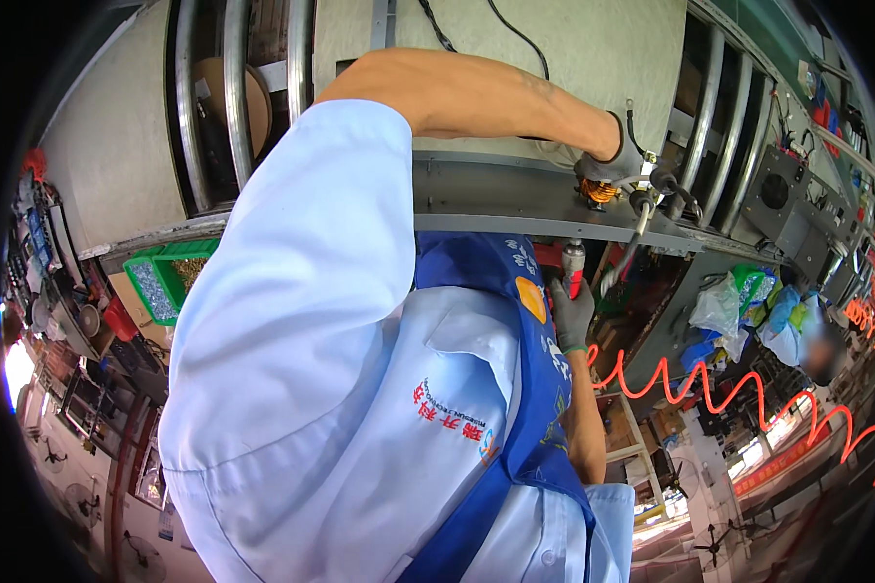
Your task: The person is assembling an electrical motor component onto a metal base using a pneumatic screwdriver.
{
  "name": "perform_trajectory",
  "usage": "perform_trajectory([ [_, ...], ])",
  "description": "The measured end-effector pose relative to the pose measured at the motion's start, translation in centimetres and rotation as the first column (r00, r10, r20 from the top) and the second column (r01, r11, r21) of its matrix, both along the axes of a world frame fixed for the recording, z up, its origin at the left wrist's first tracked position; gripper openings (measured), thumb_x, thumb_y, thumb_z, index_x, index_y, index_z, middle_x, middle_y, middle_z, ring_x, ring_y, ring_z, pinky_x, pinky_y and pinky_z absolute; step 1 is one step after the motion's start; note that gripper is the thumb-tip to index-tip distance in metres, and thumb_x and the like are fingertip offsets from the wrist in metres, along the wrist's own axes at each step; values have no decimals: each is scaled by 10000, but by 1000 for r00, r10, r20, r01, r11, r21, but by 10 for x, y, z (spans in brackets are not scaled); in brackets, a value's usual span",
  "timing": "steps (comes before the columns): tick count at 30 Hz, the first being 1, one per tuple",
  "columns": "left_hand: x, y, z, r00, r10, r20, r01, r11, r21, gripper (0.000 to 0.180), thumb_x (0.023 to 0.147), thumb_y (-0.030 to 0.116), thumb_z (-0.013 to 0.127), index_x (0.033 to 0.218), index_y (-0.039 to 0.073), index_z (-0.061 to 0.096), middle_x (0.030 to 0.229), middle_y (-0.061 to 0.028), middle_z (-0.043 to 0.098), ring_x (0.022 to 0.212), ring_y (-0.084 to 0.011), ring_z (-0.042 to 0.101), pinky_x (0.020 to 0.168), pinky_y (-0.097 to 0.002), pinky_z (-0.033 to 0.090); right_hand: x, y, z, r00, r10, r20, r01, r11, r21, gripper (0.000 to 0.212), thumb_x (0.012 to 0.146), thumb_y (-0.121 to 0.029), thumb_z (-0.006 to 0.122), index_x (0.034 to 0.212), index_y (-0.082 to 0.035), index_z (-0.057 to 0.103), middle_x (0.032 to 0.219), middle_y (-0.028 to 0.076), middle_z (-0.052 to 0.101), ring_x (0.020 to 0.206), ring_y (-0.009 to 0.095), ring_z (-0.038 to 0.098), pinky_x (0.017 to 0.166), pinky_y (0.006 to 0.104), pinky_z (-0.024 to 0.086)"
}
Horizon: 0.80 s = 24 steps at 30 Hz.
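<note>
My left arm reaches across to the right, and my left hand [620, 155], in a grey glove, is closed on a copper-wound coil [598, 192]. The coil sits over a long grey metal channel [496, 189]; most of the fingers are hidden. Grey cables with dark fittings [663, 183] are right beside that hand. Nearer my body, my right hand [574, 316], also gloved, is wrapped round a silver and red air tool [574, 267], held upright below the channel's edge. An orange-red coiled hose [690, 379] runs off to the right from near that hand.
Metal rollers [235, 92] flank the pale board [593, 49] under the channel. Green bins [165, 277] of small parts stand at the left. A dark metal case [792, 194] is at the right, with plastic bags [729, 311] hanging below it. Another person is farther right.
</note>
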<state>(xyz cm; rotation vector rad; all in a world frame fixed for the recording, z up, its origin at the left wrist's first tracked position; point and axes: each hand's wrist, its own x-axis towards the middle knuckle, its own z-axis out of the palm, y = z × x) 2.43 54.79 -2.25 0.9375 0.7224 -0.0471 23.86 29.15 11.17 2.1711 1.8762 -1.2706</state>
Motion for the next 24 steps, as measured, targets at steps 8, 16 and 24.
perform_trajectory([
  [8,-5,-10,31,979,-197,-51,200,886,418,326,668,32,743,963,49,606,873,-128,650,783,-298,563,684,-427,470,-5,-17,-5,992,-129,1,129,991,-40,361,835,-319,756,957,-1,637,810,103,667,749,176,615,706,357,486],
  [16,-34,-9,51,932,-347,-105,273,482,832,391,644,66,785,989,55,601,887,-132,667,801,-304,589,715,-423,497,-4,-17,-24,991,-134,-28,136,989,59,414,811,-329,779,983,18,633,804,155,699,729,232,671,690,384,509],
  [24,-62,-37,132,911,-29,-411,410,181,894,479,640,183,842,1058,76,634,913,-151,703,916,-349,682,791,-437,560,-7,-14,-17,992,-121,-39,122,992,29,397,820,-305,783,1001,16,637,838,164,706,753,235,681,714,375,519],
])
